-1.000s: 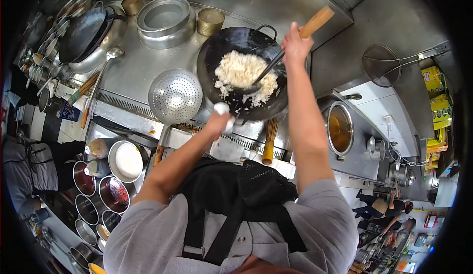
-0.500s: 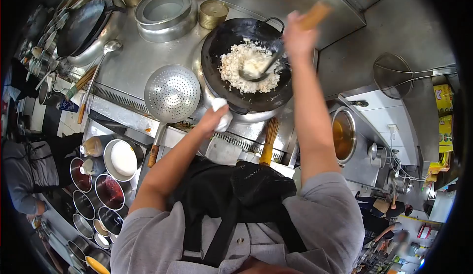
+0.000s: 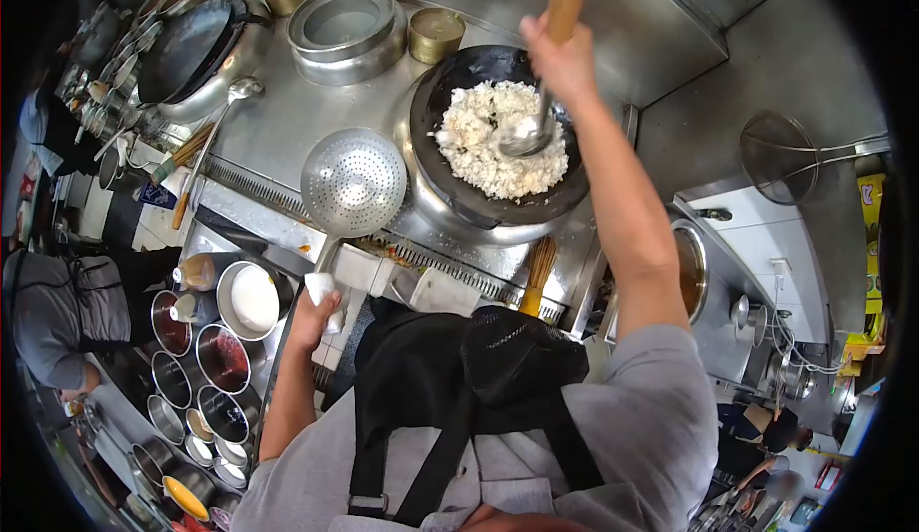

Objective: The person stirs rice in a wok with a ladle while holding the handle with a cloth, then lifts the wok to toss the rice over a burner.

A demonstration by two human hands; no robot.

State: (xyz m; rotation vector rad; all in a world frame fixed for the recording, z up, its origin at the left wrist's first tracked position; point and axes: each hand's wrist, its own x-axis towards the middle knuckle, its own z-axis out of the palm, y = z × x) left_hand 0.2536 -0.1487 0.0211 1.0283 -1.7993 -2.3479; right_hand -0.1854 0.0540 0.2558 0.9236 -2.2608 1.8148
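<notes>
My right hand (image 3: 567, 65) is closed around the wooden handle of a ladle (image 3: 526, 137), over the far right part of the wok. The ladle's metal bowl rests in white fried rice (image 3: 471, 149) spread across the black wok (image 3: 428, 116). My left hand (image 3: 308, 323) is closed on a bunched white cloth (image 3: 321, 288), at the left near side of the stove. Hand and cloth overlap the handle of a large perforated skimmer (image 3: 354, 183), hiding its wooden end. The skimmer's round head lies left of the wok.
A bamboo brush (image 3: 539, 274) stands near the wok's front. Behind are a metal pot (image 3: 347, 34) and a brass-coloured tin (image 3: 436, 34). Several seasoning containers (image 3: 225, 358) sit at the left. A wire strainer (image 3: 780, 157) is at the right, and a person (image 3: 57, 317) stands far left.
My left hand, with the cloth, has moved from the wok's near rim left and toward me to the skimmer's handle. My right hand has swung the ladle handle more upright; the rice has shifted.
</notes>
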